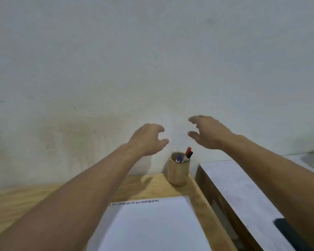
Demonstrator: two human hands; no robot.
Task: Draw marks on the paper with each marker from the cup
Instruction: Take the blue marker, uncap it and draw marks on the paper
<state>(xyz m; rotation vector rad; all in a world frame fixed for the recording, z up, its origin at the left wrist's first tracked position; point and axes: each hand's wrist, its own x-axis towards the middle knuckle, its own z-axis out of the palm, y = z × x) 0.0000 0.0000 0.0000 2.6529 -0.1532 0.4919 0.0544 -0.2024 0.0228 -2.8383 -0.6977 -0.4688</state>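
Head view: my left hand [149,139] and right hand [206,132] hover apart, fingers loose and empty — cup [178,172] of markers [188,153] below them, paper [152,225] nearer me on the table [16,205].
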